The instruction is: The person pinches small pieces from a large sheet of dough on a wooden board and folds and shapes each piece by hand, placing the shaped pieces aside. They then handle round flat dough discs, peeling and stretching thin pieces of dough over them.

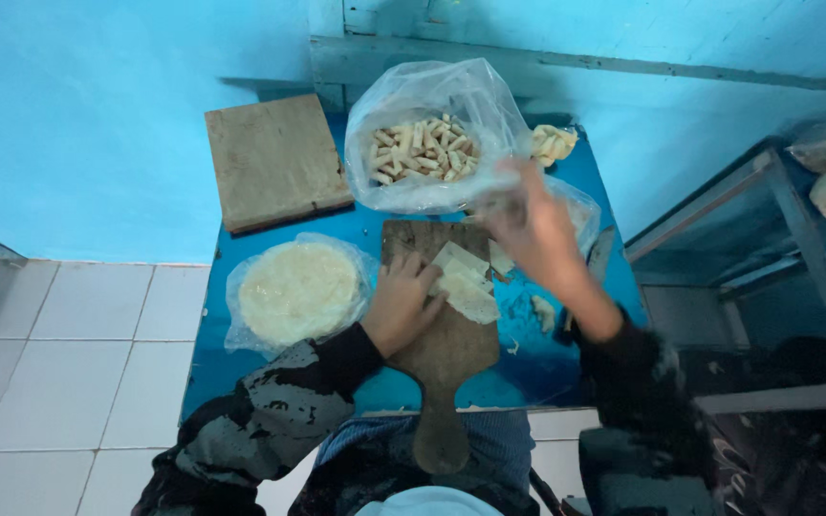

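- The left hand (402,304) lies flat, fingers pressed together, on the pale, square-cut pastry sheets (464,284) that sit on the brown wooden paddle-shaped cutting board (446,344); it pins them rather than pinching them.
- The right hand (537,234) hangs blurred above the board's far right corner, just before the clear plastic bag of small rolled pastry sticks (423,143); whether its fingers are spread or closed on something cannot be told.
- To do this well, the left palm should keep the sheets square and unmoving, pressing lightly so the thin layers do not tear or stick together.
- The right hand should work close to the bag's open mouth so nothing drops on the blue tabletop (270,368).
- A round stack of pale wrappers in clear film (296,291) lies just left of the board, and a second square wooden board (274,161) sits beyond it, both within easy reach.
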